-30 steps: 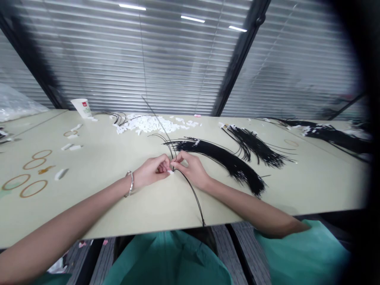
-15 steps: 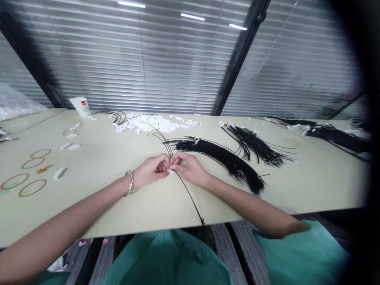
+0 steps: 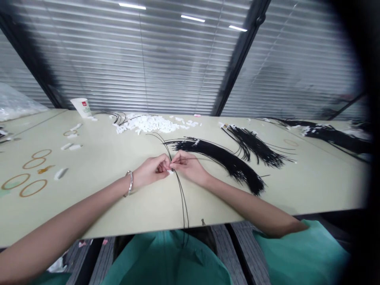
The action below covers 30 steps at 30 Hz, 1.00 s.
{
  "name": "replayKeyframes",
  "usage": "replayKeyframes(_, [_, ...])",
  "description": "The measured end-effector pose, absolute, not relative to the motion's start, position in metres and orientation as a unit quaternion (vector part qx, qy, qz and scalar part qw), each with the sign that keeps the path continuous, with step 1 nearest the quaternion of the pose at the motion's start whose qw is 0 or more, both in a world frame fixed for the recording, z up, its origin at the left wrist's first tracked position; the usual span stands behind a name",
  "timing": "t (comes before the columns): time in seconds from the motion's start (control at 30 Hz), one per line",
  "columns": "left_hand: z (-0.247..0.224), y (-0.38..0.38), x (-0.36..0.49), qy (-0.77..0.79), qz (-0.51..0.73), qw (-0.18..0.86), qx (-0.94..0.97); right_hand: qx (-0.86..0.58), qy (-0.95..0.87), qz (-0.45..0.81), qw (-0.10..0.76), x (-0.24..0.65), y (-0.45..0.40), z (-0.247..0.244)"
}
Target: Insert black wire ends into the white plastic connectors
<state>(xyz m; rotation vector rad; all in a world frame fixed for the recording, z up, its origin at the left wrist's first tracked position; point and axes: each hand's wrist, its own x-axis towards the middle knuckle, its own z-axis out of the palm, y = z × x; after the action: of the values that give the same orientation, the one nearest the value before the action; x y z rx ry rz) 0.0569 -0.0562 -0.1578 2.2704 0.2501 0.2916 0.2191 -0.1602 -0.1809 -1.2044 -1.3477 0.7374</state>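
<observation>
My left hand (image 3: 156,168) is closed in a pinch with a small white plastic piece (image 3: 170,171), likely a connector housing, at its fingertips. Right against it, my right hand (image 3: 188,166) pinches a thin black wire (image 3: 204,159), which trails off to the right in a blur. More black wires (image 3: 181,194) run from between the fingertips down over the front table edge. Others stick out behind the hands. The fingers hide where wire and white piece meet. Just beyond my right hand lies a thick bundle of black wires (image 3: 219,154).
A heap of small white pieces (image 3: 154,123) lies at the back. Further wire bundles (image 3: 255,144) rest to the right. On the left are a paper cup (image 3: 81,107), several tan rings (image 3: 33,188) and loose white pieces (image 3: 61,173). Blinds (image 3: 178,59) stand behind the table.
The strands toward the table's front edge have swung from the lower right to nearly straight down, and two now show. Fewer wires stand behind the hands. One blurred wire now stretches right from my right hand.
</observation>
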Motion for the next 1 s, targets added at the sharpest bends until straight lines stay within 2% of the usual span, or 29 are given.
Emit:
replayKeyframes(0.1, [-0.159,-0.056,0.057,0.093,0.116,0.418,0.896,-0.503,-0.514,0.35,0.6,0.228,-0.158,-0.174])
replayKeyframes(0.23, [-0.159,-0.056,0.058,0.097,0.108,0.423,0.895,-0.486,-0.481,0.336,0.648,0.252,-0.156,-0.161])
replayKeyframes(0.37, [-0.159,-0.057,0.058,0.093,0.106,0.418,0.897,-0.518,-0.519,0.228,0.641,0.286,-0.155,-0.157])
replayKeyframes(0.43, [-0.16,-0.056,0.058,0.092,0.106,0.418,0.898,-0.58,-0.582,0.124,0.557,0.298,-0.156,-0.163])
replayKeyframes(0.57, [-0.16,-0.056,0.058,0.086,0.104,0.417,0.899,-0.652,-0.713,-0.038,0.256,0.299,-0.159,-0.177])
replayKeyframes(0.63, [-0.16,-0.056,0.058,0.084,0.104,0.41,0.902,-0.653,-0.734,-0.098,0.159,0.293,-0.16,-0.18])
replayKeyframes(0.73, [-0.159,-0.056,0.058,0.086,0.103,0.404,0.905,-0.645,-0.743,-0.146,0.107,0.284,-0.163,-0.176])
replayKeyframes(1.0, [-0.161,-0.054,0.058,0.084,0.101,0.401,0.907,-0.624,-0.761,-0.177,0.031,0.275,-0.164,-0.165])
